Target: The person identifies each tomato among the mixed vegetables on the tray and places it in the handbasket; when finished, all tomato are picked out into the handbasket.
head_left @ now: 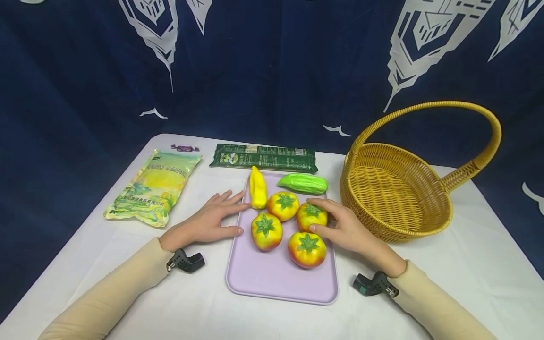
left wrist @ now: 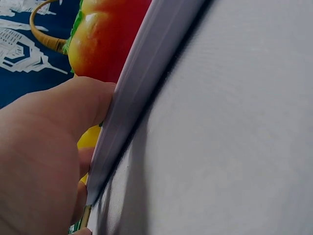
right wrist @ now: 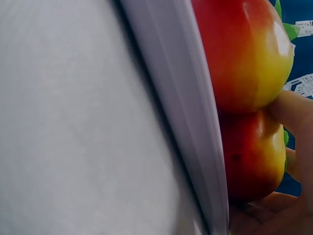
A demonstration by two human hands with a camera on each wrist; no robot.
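Note:
On a lilac tray [head_left: 276, 283] sit several yellow-red tomatoes with green star-shaped tops. My right hand [head_left: 346, 226] holds the right tomato [head_left: 305, 221] between thumb and fingers; in the right wrist view, the thumb also lies close to the front tomato [right wrist: 244, 54]. Fingers spread, my left hand [head_left: 216, 219] lies at the tray's left edge, its thumb right at the rim in the left wrist view. Nearest to it are a long yellow vegetable [head_left: 257, 189] and the left tomato [head_left: 266, 231]. A green ridged gourd [head_left: 303, 183] lies across the tray's far end.
A wicker basket [head_left: 397, 231] with a tall handle stands at the right. Behind the tray lies a flat green package [head_left: 263, 157]. At the left are a yellow-green bag [head_left: 153, 189] and a purple wrapped candy [head_left: 184, 148]. A dark blue curtain [head_left: 255, 71] hangs behind the table.

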